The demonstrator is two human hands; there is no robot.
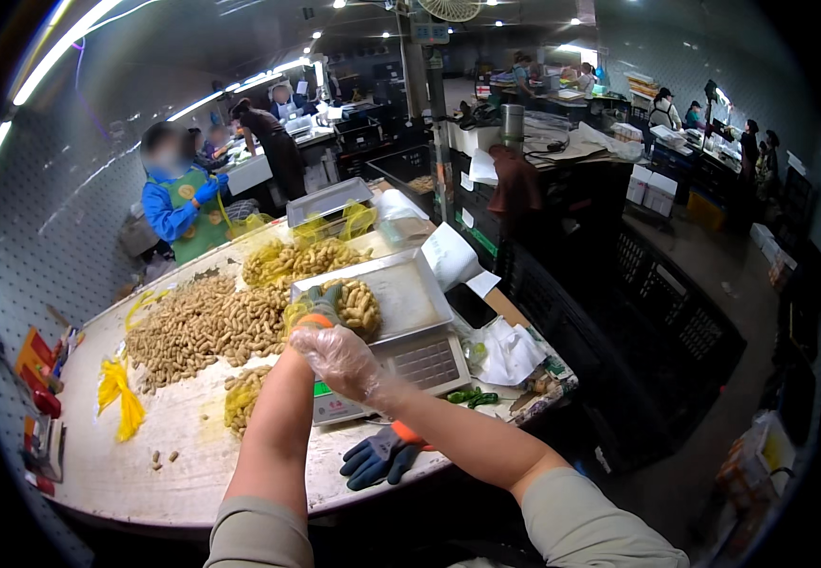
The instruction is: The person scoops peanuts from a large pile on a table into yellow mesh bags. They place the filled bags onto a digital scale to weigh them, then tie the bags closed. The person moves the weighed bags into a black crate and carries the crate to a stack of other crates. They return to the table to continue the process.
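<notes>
My left hand (322,309), in a grey work glove with an orange cuff, reaches to a yellow net bag of peanuts (359,307) on the metal tray (410,291) of a weighing scale (428,366). Its fingers rest at the bag's near left side; their grip is partly hidden. At the left wrist is my right hand (339,358), in a clear plastic glove, with its fingers closed around the orange cuff. A large heap of loose peanuts (204,326) lies to the left. Another filled net bag (240,405) stands by my left forearm.
A dark blue work glove (375,458) lies at the near edge beside green peppers (473,397). Yellow netting (121,401) lies at left, more bagged peanuts (304,261) beyond the heap. Across the table stands a co-worker (194,213). Black crates (595,341) stand at right.
</notes>
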